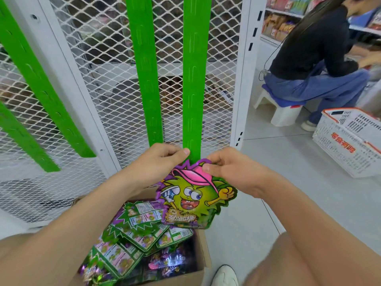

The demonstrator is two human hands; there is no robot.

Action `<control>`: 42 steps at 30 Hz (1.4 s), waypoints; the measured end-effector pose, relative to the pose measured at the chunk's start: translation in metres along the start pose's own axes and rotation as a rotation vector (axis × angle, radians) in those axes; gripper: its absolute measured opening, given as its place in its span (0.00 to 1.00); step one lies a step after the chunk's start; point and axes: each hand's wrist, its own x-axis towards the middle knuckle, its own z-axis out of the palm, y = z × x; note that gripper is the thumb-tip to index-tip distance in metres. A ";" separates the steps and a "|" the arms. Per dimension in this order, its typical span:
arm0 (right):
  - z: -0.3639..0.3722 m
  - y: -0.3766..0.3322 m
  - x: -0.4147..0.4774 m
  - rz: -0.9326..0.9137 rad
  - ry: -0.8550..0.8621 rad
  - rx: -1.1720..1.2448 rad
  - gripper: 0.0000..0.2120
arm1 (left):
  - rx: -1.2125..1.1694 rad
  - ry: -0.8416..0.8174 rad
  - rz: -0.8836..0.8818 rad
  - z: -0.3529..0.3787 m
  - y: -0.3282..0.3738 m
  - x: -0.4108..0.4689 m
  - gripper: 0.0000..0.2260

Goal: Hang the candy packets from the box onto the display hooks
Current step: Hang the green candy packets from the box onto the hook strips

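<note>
Your right hand pinches the packet top, just under the strip end; your left hand pinches that end.

Candy packet between left hand and right hand, display strip behind at 12 o'clock; box at 6, basket at 3.

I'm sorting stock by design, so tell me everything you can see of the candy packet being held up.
The candy packet is a glossy pouch cut to a spiky outline, purple-edged, showing a green cartoon creature in a pink cap above yellow lettering. It faces the camera, slightly tilted, above the open box. The right hand pinches its top, thumb on the cap. Its top meets the lower end of the green strip, which the left hand pinches.
</note>
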 end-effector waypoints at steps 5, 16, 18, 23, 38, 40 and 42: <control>0.007 -0.003 0.005 -0.018 0.022 0.002 0.13 | 0.005 -0.048 -0.027 -0.004 0.002 -0.005 0.11; 0.018 -0.022 -0.001 -0.130 0.347 0.021 0.07 | 0.018 -0.146 -0.014 -0.018 0.005 -0.015 0.05; 0.019 -0.021 0.000 -0.105 0.360 0.053 0.15 | 0.027 -0.172 -0.014 -0.020 0.010 -0.019 0.07; 0.018 -0.021 -0.001 -0.111 0.353 -0.018 0.16 | -0.027 -0.210 -0.081 -0.023 0.017 -0.025 0.14; 0.033 -0.011 0.004 -0.177 0.318 -0.410 0.08 | -0.106 0.068 -0.190 -0.014 0.006 -0.016 0.12; 0.034 -0.007 0.007 -0.185 0.328 -0.412 0.16 | -0.064 0.051 -0.165 -0.013 0.002 -0.016 0.12; 0.034 -0.004 0.010 -0.181 0.343 -0.380 0.24 | 0.028 -0.009 -0.049 -0.009 0.001 -0.017 0.12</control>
